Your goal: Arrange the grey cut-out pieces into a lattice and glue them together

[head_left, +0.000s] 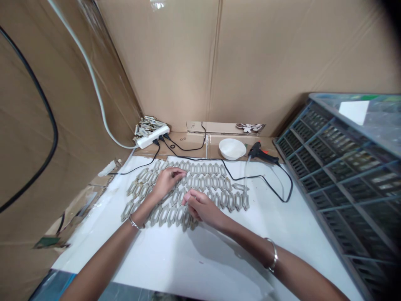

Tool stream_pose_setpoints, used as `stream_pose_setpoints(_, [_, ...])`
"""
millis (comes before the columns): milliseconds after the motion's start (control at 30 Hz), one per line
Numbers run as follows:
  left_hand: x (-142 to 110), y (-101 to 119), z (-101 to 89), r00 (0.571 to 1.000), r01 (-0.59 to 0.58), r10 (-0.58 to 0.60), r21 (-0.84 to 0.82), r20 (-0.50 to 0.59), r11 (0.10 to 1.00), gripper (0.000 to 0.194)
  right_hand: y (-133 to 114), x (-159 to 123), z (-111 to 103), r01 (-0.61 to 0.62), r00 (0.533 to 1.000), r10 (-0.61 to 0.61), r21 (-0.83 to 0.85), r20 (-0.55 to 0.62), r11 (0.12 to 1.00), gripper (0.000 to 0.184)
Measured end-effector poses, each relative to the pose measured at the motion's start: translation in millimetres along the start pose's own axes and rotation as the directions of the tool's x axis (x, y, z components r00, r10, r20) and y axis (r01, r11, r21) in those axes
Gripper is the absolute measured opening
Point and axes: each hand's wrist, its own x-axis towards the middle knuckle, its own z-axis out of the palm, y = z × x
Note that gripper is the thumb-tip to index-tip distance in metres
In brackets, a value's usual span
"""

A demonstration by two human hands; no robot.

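Observation:
Several rows of small grey, pointed oval pieces [208, 182] with hollow centres lie side by side on the white tabletop. Over the left and middle of these rows is my left hand [166, 182], its fingertips pinched together; whatever they hold, if anything, is too small to make out. Closer to me and slightly to the right, my right hand [202, 205] hovers above the front rows with thumb and fingers curled closed. Its contents, if any, are hidden. Both hands cover some of the pieces beneath them.
At the back stand a white bowl [232, 149] and a black glue gun [263, 154] with its cord looping over the table. A white power strip [152, 137] sits by a heap of pieces [149, 125]. A grey plastic crate [332, 175] flanks the right; cardboard walls enclose the table.

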Motion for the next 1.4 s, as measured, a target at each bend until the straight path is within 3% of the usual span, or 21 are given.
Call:
stream_pose_setpoints(333, [1.0,-1.9,-2.2,0.994,-0.102,0.105,0.124,-0.017,0.987,0.020,-1.2,-1.2,0.1,-0.022,1.000,0.022,0.002,-0.003,1.000,0.023])
stream_pose_setpoints(567, [0.4,-3.4,-1.1,0.989,-0.143,0.148,0.245,-0.003,0.959,0.023,-8.4,-1.0,-2.0,-0.156,0.988,0.155,0.250,0.023,0.956,0.029])
stream_pose_setpoints(733, [-3.5,12.8,-4.5,0.980,-0.147,0.172,0.217,-0.101,0.965,0.021,-7.9,1.4,-13.1,-0.247,0.967,0.194,0.448,0.163,0.859,0.014])
stream_pose_setpoints(833, [-8.6,25.5,-6.1,0.981,-0.130,0.151,0.168,-0.120,0.977,0.025,-8.0,2.6,-17.2,-0.235,0.969,0.172,0.451,0.176,0.861,0.011])
stream_pose_setpoints(1100, [-23.7,53.2,-4.9,0.997,-0.041,0.046,-0.093,0.055,0.995,0.034,-10.3,4.6,-16.3,-0.086,0.996,0.071,0.285,0.062,0.955,0.026])
stream_pose_setpoints(1400, [-27.2,57.9,-2.7,0.960,0.075,0.043,-0.403,0.276,0.912,0.028,0.5,10.2,-24.0,0.072,0.997,-0.060,0.274,-0.050,0.959,0.038])
